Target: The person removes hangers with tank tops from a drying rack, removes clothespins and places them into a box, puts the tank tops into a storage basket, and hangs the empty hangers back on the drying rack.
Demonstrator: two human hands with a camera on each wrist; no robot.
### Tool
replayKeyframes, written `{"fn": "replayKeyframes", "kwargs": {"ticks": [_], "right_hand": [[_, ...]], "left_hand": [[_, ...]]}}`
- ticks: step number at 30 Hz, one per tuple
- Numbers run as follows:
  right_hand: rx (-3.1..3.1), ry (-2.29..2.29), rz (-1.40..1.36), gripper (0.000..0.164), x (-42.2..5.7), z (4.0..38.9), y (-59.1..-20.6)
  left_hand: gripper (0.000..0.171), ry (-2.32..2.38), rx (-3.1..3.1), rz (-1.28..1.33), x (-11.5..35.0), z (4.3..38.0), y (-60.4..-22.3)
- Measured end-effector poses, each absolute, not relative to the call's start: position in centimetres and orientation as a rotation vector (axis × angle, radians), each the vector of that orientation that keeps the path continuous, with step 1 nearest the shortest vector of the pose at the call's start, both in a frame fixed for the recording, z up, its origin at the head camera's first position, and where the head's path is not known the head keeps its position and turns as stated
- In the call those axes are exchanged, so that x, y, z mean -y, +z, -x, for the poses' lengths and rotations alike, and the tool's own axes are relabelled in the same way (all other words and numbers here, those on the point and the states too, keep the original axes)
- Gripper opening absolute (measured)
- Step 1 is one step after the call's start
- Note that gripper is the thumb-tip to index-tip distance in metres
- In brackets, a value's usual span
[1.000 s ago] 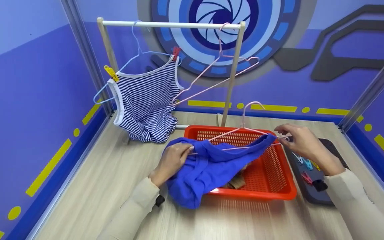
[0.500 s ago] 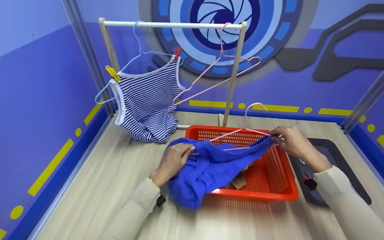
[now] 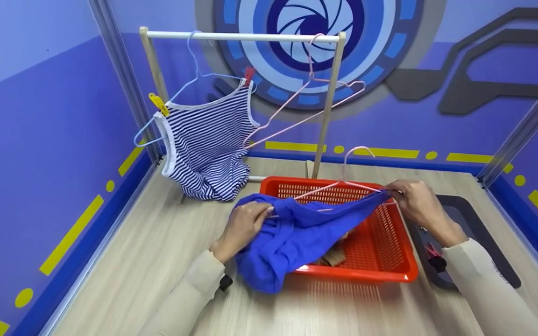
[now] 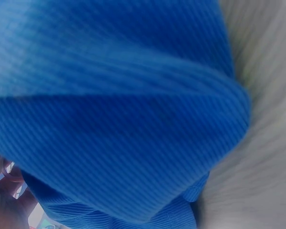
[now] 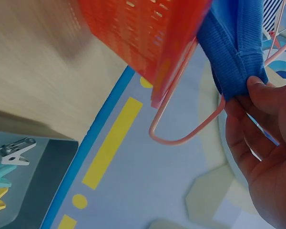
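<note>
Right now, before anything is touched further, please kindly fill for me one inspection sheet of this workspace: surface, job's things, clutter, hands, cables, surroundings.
Surface: wood-look table.
Job's things: blue garment, partly over a red basket; pink hanger, one rounded end showing outside the cloth.
Clutter: brown cloth inside the basket; dark tray at the right, with clothes pegs.
Hands: left hand grips the garment; right hand pinches its other end.
Cables: nothing seen.
Surroundings: rack with a hanging striped top; purple-blue walls with printed shapes.
</note>
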State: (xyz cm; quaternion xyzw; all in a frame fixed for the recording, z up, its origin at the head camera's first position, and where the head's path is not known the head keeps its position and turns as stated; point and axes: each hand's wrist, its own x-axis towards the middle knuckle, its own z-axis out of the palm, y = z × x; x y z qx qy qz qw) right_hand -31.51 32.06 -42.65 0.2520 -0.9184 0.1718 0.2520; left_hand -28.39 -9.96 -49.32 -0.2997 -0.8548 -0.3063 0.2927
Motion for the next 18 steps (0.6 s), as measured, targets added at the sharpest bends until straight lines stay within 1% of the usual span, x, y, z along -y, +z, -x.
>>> {"fn": "replayKeyframes", "kwargs": {"ticks": [6,18], "right_hand": [[2.51,0.465,-0.593,0.014,-33.0,31.0,-42.7],[2.493,0.547,-0.526,0.017,-35.6,31.2,-43.8]], "left_hand": [[0.015,-0.847,2.251,0.8,9.9,28.3,-49.3],[0.015,-0.844,2.304,0.792,10.0,28.2,-49.5]]}}
